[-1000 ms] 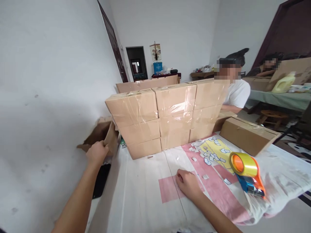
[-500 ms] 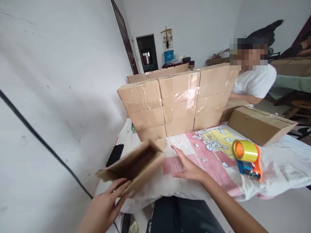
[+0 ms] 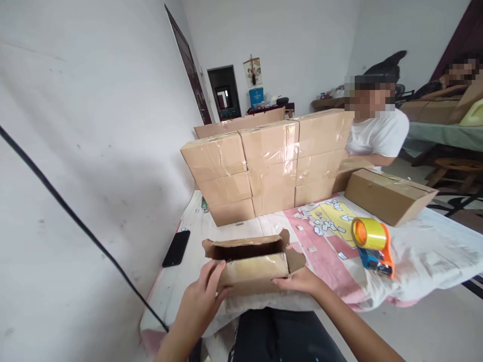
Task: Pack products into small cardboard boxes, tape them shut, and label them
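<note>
An open cardboard box (image 3: pixel 256 274) stands at the near edge of the table, its flaps folded outward and its inside dark. My left hand (image 3: pixel 206 289) grips its left end, with the fingers over the near wall. At the right end my right hand (image 3: pixel 298 281) holds the box, thumb on the near side and the other fingers partly hidden behind a side flap. Behind it rises a stack of taped cardboard boxes (image 3: pixel 273 171). To the right lies an orange and blue tape dispenser (image 3: pixel 377 259) with a roll of yellow tape (image 3: pixel 373 234).
A black phone (image 3: pixel 176 248) lies at the table's left edge, near the wall. Small paper pieces (image 3: pixel 320 223) are scattered on the patterned cloth. A closed carton (image 3: pixel 390 196) sits at the right. A person in a white shirt (image 3: pixel 381 133) is beyond the stack.
The open box has turned from a slant to lie level across in front of me. My right hand, which was apart from it, has closed on its right end.
</note>
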`<action>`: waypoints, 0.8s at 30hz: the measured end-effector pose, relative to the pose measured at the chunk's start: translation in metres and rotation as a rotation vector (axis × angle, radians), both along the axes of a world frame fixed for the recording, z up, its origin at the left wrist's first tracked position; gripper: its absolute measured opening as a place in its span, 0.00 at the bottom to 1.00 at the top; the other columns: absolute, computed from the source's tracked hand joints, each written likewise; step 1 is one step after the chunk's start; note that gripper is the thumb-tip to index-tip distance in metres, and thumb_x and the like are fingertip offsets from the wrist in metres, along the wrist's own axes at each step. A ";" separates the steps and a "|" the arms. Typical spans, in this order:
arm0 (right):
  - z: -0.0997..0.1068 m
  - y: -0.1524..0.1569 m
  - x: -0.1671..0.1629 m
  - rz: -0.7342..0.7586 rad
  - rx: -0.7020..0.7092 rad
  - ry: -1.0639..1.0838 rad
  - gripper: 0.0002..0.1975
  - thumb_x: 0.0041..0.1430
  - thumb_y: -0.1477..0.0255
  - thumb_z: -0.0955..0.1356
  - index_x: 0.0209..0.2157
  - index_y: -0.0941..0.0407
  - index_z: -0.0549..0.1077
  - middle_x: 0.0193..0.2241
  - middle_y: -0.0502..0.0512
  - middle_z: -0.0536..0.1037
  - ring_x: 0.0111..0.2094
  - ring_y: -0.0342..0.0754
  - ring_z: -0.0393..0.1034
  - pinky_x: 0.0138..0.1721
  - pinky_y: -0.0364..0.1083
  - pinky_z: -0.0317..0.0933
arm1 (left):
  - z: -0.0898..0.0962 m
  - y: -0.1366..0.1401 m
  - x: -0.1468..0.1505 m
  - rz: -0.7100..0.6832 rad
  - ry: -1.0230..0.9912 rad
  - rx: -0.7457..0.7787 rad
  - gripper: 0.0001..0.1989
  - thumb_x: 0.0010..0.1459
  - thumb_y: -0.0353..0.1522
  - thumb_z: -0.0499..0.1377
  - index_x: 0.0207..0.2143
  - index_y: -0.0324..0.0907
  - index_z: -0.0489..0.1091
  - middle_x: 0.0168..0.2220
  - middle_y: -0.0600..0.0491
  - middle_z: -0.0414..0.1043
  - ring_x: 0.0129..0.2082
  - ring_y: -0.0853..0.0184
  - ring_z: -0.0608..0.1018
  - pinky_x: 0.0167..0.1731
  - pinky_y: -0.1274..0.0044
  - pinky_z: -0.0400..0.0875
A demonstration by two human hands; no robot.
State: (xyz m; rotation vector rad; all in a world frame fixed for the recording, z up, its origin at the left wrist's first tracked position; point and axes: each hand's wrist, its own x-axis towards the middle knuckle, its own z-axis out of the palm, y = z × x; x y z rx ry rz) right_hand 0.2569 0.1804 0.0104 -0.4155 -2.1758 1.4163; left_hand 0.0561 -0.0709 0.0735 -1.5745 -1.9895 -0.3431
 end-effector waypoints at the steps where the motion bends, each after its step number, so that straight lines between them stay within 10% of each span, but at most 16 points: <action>1: 0.001 0.001 -0.001 0.011 -0.014 0.016 0.25 0.44 0.58 0.77 0.43 0.54 0.79 0.41 0.59 0.83 0.45 0.61 0.77 0.53 0.60 0.71 | -0.008 -0.003 0.001 -0.062 0.082 0.081 0.19 0.61 0.28 0.58 0.54 0.46 0.67 0.45 0.47 0.77 0.36 0.64 0.82 0.29 0.78 0.74; 6: 0.008 0.003 -0.007 0.096 -0.135 0.096 0.32 0.41 0.57 0.79 0.49 0.54 0.78 0.42 0.61 0.83 0.46 0.63 0.77 0.51 0.60 0.72 | -0.024 -0.013 0.010 -0.250 0.015 0.058 0.13 0.61 0.27 0.58 0.48 0.46 0.71 0.37 0.50 0.80 0.34 0.65 0.79 0.37 0.74 0.76; 14: 0.005 0.003 -0.007 0.107 -0.101 0.022 0.32 0.41 0.55 0.78 0.48 0.53 0.79 0.42 0.61 0.83 0.47 0.66 0.77 0.48 0.60 0.74 | 0.022 0.004 -0.043 -0.363 -0.428 -0.064 0.25 0.67 0.47 0.46 0.56 0.49 0.72 0.62 0.46 0.69 0.49 0.57 0.75 0.48 0.63 0.72; 18: 0.004 0.004 -0.008 0.011 -0.106 0.007 0.37 0.36 0.53 0.79 0.49 0.53 0.78 0.43 0.62 0.83 0.49 0.68 0.75 0.48 0.60 0.74 | 0.009 0.051 -0.097 0.059 -0.757 0.305 0.36 0.65 0.53 0.34 0.41 0.42 0.75 0.58 0.42 0.66 0.53 0.57 0.73 0.49 0.65 0.73; 24: 0.005 0.005 -0.010 -0.047 -0.106 -0.023 0.39 0.42 0.46 0.74 0.54 0.52 0.76 0.41 0.62 0.83 0.49 0.68 0.76 0.46 0.59 0.75 | -0.039 0.148 -0.212 0.558 -0.870 0.278 0.32 0.62 0.41 0.57 0.62 0.30 0.56 0.60 0.31 0.59 0.47 0.60 0.75 0.54 0.63 0.70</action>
